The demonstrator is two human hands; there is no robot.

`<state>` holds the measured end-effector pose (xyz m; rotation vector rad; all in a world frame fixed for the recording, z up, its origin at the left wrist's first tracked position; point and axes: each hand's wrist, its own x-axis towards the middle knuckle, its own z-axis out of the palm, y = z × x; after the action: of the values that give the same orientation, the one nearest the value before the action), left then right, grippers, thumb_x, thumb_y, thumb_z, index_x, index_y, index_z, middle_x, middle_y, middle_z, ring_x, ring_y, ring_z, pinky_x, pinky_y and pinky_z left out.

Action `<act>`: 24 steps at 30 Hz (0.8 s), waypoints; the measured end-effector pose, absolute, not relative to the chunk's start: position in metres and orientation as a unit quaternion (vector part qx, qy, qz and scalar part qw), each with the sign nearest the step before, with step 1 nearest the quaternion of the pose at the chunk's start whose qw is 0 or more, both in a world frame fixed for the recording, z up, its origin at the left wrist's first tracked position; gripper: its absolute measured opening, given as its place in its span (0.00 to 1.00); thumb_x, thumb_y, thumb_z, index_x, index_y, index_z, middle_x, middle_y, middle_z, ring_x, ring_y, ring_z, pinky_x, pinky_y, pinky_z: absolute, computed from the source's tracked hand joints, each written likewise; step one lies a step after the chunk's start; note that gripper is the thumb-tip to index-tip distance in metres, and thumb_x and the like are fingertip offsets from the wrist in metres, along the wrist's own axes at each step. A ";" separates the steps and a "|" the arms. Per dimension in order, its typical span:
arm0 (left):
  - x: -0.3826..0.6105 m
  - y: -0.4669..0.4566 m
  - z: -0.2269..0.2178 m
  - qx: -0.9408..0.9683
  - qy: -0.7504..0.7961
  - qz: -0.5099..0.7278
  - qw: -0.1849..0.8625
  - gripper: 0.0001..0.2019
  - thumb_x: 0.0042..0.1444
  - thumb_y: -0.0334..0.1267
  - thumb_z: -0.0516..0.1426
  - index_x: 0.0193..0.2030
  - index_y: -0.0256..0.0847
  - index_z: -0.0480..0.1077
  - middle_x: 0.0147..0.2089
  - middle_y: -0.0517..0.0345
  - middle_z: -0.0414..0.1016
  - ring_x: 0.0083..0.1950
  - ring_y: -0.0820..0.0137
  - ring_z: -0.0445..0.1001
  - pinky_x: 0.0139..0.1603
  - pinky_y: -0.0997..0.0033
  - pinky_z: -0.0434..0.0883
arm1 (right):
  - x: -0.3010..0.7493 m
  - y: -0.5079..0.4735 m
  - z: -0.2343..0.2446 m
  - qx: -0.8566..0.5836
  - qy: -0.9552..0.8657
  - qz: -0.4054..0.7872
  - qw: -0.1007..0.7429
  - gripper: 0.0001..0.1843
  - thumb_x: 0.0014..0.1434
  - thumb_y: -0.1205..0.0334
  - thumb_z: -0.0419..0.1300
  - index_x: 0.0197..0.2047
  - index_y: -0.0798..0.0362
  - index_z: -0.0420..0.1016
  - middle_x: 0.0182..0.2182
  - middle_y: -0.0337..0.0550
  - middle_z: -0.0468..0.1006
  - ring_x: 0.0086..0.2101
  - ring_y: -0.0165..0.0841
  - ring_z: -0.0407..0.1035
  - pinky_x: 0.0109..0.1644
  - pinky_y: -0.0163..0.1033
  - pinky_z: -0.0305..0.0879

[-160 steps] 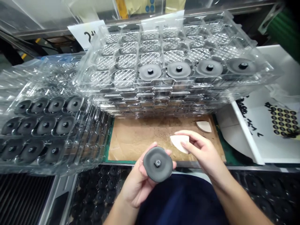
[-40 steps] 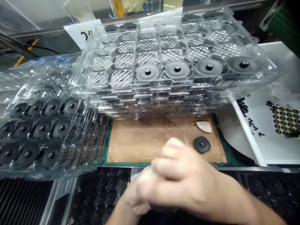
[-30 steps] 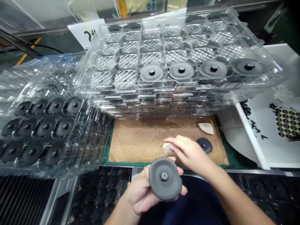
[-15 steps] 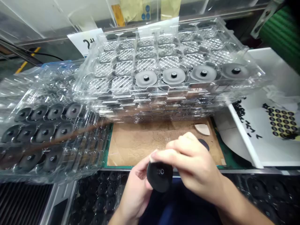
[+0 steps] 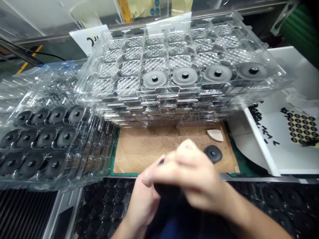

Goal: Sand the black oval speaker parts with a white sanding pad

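Hands: both are together low in the middle of the view, a bit motion-blurred, and close enough that they overlap.

Left hand (image 5: 142,202): sits underneath, fingers curled up around the underside of a dark disc (image 5: 166,190). Looks like it's carrying the weight.

Right hand (image 5: 194,179): comes in from the right and cups over the top, fingers pointing left. It covers most of the disc, so I can't tell if it's clamped on or just resting there.

Things: only a dark sliver of the held disc shows between the hands. Just ahead of the right hand, a second dark disc (image 5: 213,153) lies flat on a cardboard sheet (image 5: 142,156), with a pale fan-shaped piece (image 5: 215,135) just beyond it.

Rest: further ahead of the hands is a stack of clear plastic trays (image 5: 174,99), with four grey discs (image 5: 185,76) in the top tray's front row. Off to the left of the left hand is another clear tray (image 5: 99,146) of black discs (image 5: 66,136). Off to the right of the right hand, a white sheet (image 5: 264,156) carries rows of small black dots (image 5: 301,127).
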<state>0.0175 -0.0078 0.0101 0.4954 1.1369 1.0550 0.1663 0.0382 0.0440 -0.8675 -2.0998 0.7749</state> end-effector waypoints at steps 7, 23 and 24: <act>0.011 -0.006 0.002 0.120 0.469 0.565 0.668 0.27 0.39 0.45 0.68 0.50 0.47 0.74 0.52 0.52 0.77 0.52 0.61 0.75 0.52 0.71 0.72 | 0.176 0.029 -0.062 -0.528 -0.740 0.341 0.240 0.12 0.63 0.63 0.54 0.44 0.48 0.78 0.30 0.40 0.80 0.31 0.32 0.72 0.36 0.37 0.60; 0.014 -0.007 0.004 0.100 0.435 0.536 0.717 0.20 0.47 0.35 0.65 0.49 0.51 0.74 0.51 0.59 0.78 0.48 0.68 0.77 0.45 0.77 0.74 | 0.145 0.024 0.049 -0.392 -0.756 0.401 0.337 0.10 0.61 0.71 0.53 0.42 0.55 0.75 0.33 0.40 0.79 0.31 0.29 0.70 0.36 0.34 0.63; 0.014 -0.007 0.004 0.100 0.434 0.535 0.718 0.20 0.46 0.34 0.66 0.48 0.50 0.74 0.50 0.58 0.79 0.46 0.68 0.77 0.43 0.78 0.74 | 0.144 0.025 0.047 -0.406 -0.760 0.379 0.338 0.11 0.61 0.70 0.53 0.42 0.56 0.75 0.33 0.41 0.79 0.31 0.30 0.70 0.35 0.36 0.62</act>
<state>0.0135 -0.0071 0.0040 0.2206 0.9603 1.1823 0.1437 0.0253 0.0473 -1.0567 -1.9787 0.9877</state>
